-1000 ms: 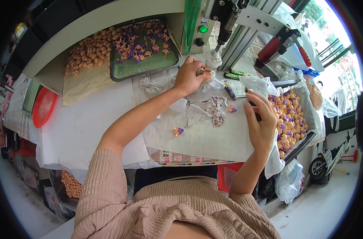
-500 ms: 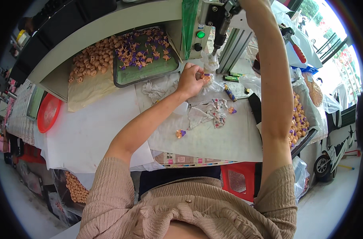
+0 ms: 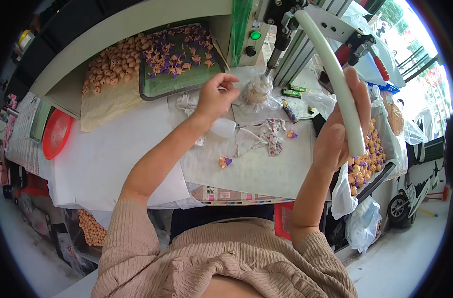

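Observation:
My right hand (image 3: 330, 144) is wrapped round the lower part of a long, pale curved lever handle (image 3: 330, 62), which runs up to the metal press (image 3: 281, 42). My left hand (image 3: 214, 102) hovers between the dark-rimmed tray and the press, fingers loosely bent and apart; I see nothing between them. Under the press rod sits a round holder wrapped in clear plastic (image 3: 258, 92), close to the left fingertips but not touched. A small peach and purple figure (image 3: 225, 162) lies on the table in front, and another (image 3: 292, 133) is beside a patterned cloth (image 3: 273, 139).
Behind my left hand, a green tray (image 3: 157, 87) holds peach and purple pieces, beside a pile of peach heads (image 3: 112, 69). A white bottle (image 3: 223, 127) lies near my left wrist. A red basin (image 3: 57, 134) is at left; a full box of figures (image 3: 368, 164) at right.
My right hand has come down from above the press, swinging the lever handle toward me. My left hand has let go at the plastic-wrapped holder and drawn back left.

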A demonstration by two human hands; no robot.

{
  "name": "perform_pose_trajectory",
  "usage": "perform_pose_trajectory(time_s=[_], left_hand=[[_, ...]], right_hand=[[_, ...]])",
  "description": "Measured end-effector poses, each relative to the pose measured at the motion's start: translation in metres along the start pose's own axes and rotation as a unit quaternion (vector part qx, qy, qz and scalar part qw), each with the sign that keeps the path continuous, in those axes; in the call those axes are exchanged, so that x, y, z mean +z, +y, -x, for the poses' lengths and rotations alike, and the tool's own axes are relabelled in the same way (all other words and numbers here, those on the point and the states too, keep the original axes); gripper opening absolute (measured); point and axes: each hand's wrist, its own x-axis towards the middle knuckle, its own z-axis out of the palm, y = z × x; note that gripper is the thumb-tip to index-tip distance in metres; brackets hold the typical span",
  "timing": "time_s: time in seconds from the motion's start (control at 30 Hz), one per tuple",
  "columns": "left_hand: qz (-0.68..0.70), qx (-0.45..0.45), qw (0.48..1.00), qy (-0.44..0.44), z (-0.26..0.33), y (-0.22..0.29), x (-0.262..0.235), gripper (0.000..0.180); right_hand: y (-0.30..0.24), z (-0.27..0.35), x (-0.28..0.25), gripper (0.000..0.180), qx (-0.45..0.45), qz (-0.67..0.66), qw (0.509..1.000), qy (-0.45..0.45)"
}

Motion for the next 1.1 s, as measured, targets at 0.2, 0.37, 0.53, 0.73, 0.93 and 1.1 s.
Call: perform_pose_trajectory(time_s=[0.2,0.37,0.53,0.73,0.93,1.1], left_hand=[[0.468,-0.187,0.858,0.098,0.050,-0.001,-0.068,0.013],[0.548,-0.204,0.809,0.055,0.113,-0.009,-0.086,0.027],[0.523,-0.168,0.834,0.044,0.156,-0.022,-0.095,0.028],[0.478,-0.182,0.859,0.000,0.171,-0.041,-0.106,0.021],[0.522,-0.162,0.835,-0.058,0.169,-0.061,-0.114,0.030],[0.493,-0.188,0.850,0.001,0.167,-0.051,-0.099,0.037]], right_hand=[[0.012,0.100,0.031,0.021,0.258,0.104,0.939,-0.202],[0.033,0.143,0.083,0.036,0.243,0.150,0.898,-0.334],[0.032,0.151,0.104,0.049,0.260,0.214,0.845,-0.417],[0.024,0.154,0.107,0.041,0.272,0.197,0.848,-0.411],[-0.003,0.148,0.095,0.037,0.338,0.136,0.869,-0.335],[-0.018,0.157,0.077,0.034,0.456,-0.026,0.857,-0.237]])
